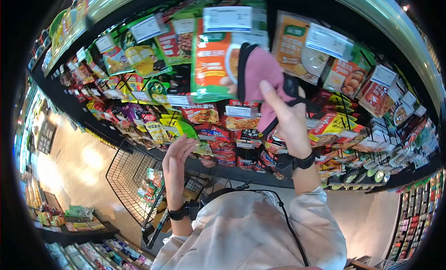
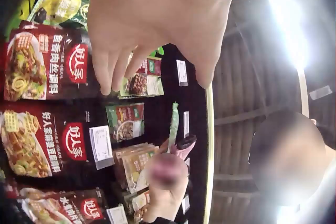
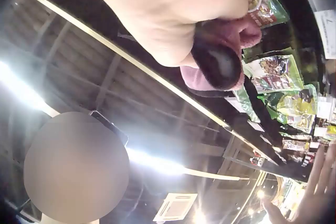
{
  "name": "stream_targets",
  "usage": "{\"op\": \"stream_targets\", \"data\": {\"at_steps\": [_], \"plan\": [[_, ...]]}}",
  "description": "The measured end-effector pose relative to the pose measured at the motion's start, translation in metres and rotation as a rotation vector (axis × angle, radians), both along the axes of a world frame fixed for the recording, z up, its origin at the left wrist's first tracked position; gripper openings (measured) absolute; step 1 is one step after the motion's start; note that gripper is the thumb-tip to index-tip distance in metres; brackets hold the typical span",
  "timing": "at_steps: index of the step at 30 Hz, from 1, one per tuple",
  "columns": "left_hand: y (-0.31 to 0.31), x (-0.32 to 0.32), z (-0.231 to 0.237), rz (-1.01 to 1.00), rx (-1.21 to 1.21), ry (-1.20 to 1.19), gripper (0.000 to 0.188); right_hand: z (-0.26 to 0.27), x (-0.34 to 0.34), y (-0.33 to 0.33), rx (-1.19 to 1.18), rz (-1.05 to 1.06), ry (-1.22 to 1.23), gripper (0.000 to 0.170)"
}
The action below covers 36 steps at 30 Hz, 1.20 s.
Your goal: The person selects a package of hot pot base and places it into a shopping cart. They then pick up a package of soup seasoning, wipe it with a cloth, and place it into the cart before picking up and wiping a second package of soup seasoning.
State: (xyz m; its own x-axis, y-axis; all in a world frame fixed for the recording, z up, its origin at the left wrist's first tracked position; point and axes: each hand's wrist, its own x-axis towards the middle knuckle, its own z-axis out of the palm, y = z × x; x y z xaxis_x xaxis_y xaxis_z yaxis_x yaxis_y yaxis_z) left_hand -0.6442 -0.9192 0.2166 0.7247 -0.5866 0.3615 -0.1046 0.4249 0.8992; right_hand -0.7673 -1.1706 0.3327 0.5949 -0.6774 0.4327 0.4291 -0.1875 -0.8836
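Note:
My right hand grips a pink cloth with black edging, the thumb lying across its face. In the right wrist view the pink cloth bunches under the palm, showing a dark oval patch. Fingertips show at its left side, overlapping a large green and orange food packet with a bowl pictured on it. In the left wrist view that packet appears edge-on as a thin green strip beside the cloth. My left hand is raised with loosely extended fingers, holding nothing, in front of hanging packets near a bright green packet.
Rows of seasoning packets hang on hooks across the dark shelf, with white price tags in front. A wire shopping cart holding some packets stands at lower left. Low displays and another stocked shelf flank the aisle floor.

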Motion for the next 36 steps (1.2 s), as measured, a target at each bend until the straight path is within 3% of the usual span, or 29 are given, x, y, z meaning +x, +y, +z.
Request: {"op": "stream_targets", "data": {"at_steps": [1, 2, 4, 9, 10, 11, 13, 14, 15, 17, 19, 23, 25, 26, 27, 28, 31, 33, 36], "plan": [[-0.005, -0.003, 0.003, -0.056, -0.064, -0.044, 0.083, 0.002, -0.006, 0.004, 0.03, 0.072, 0.025, 0.032], [-0.009, -0.005, 0.009, -0.093, 0.021, -0.069, 0.106, 0.004, -0.008, 0.004, -0.043, 0.084, 0.012, 0.03], [-0.022, -0.009, 0.018, -0.132, 0.003, -0.059, 0.107, 0.001, -0.009, -0.002, -0.157, 0.113, 0.021, 0.025], [-0.033, -0.002, 0.004, -0.143, -0.156, 0.06, 0.106, -0.023, -0.011, 0.008, -0.147, 0.328, 0.054, 0.026], [-0.026, -0.005, 0.001, -0.176, -0.184, 0.152, 0.096, -0.029, -0.01, 0.014, -0.16, 0.386, 0.062, 0.026], [-0.022, -0.008, 0.002, -0.14, -0.184, 0.269, 0.073, -0.04, -0.008, 0.02, -0.201, 0.395, 0.096, 0.028], [-0.018, -0.019, 0.01, -0.01, -0.067, 0.303, 0.049, -0.056, -0.003, 0.032, -0.156, 0.562, 0.177, 0.028], [-0.015, -0.018, 0.016, -0.073, -0.145, 0.457, 0.035, -0.064, -0.001, 0.039, -0.135, 0.503, 0.223, 0.029], [-0.014, -0.022, 0.026, 0.033, -0.086, 0.467, 0.034, -0.071, 0.002, 0.047, -0.117, 0.445, 0.27, 0.029], [-0.011, -0.018, 0.025, 0.144, -0.099, 0.454, 0.037, -0.074, 0.01, 0.058, -0.148, 0.242, 0.307, 0.03], [-0.005, -0.014, 0.026, 0.161, -0.142, 0.4, 0.042, -0.075, 0.023, 0.061, -0.338, -0.012, 0.212, 0.031], [0.015, -0.007, 0.02, 0.014, -0.294, 0.443, 0.041, -0.069, 0.054, 0.103, -0.644, -0.186, 0.098, 0.043], [0.022, -0.004, 0.011, 0.085, -0.282, 0.499, 0.05, -0.077, 0.065, 0.142, -0.79, 0.143, 0.12, 0.055], [0.025, -0.004, 0.015, 0.173, -0.208, 0.409, 0.054, -0.083, 0.07, 0.161, -0.866, 0.276, 0.116, 0.061], [0.031, -0.004, 0.024, 0.263, -0.134, 0.315, 0.058, -0.094, 0.075, 0.177, -0.97, 0.329, 0.078, 0.068], [0.041, -0.004, 0.029, 0.193, -0.167, 0.428, 0.062, -0.095, 0.076, 0.186, -1.042, 0.372, 0.151, 0.074], [0.059, 0.006, 0.011, 0.214, -0.184, 0.458, 0.064, -0.104, 0.109, 0.189, -0.953, 0.427, 0.072, 0.07], [0.066, 0.009, -0.001, 0.248, -0.065, 0.252, 0.067, -0.1, 0.127, 0.2, -0.89, 0.303, 0.133, 0.066], [0.088, 0.008, 0.004, 0.196, -0.154, 0.494, 0.072, -0.102, 0.136, 0.221, -1.026, 0.34, 0.017, 0.061]]}}
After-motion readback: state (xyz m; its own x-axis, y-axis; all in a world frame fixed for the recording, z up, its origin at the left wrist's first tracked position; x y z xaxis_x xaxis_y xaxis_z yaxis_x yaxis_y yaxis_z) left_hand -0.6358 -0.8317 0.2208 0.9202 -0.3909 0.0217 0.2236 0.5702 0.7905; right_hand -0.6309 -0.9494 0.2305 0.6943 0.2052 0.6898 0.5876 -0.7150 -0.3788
